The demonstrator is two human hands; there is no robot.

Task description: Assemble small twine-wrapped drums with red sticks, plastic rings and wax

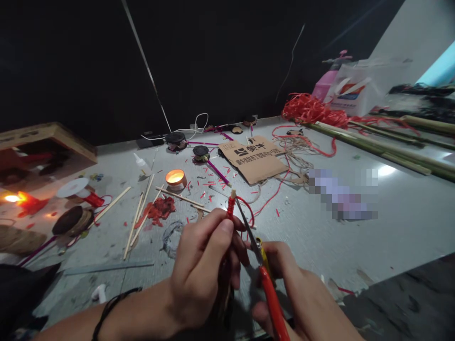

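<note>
My left hand (206, 255) is closed around a thin wooden stick (231, 204), its upper end wound with red cord and its pale tip standing clear of my fingers. From near that tip a loose loop of red cord (250, 203) curves out to the right. In my right hand (295, 284) is a pair of scissors (270, 296) with a red handle and some yellow by the pivot. Its blades point up towards the wound tip, beside the cord. Whether they touch the cord I cannot tell. The stick's lower part is mostly hidden by my left hand.
A lit candle (176, 179) stands beyond my hands; another flame (14, 198) burns at far left. Loose sticks (138, 218), red scraps (159, 210) and a metal ruler (106, 268) lie leftward. Flat cardboard (252, 166), red raffia (313, 111) and bamboo poles (377, 147) are farther back.
</note>
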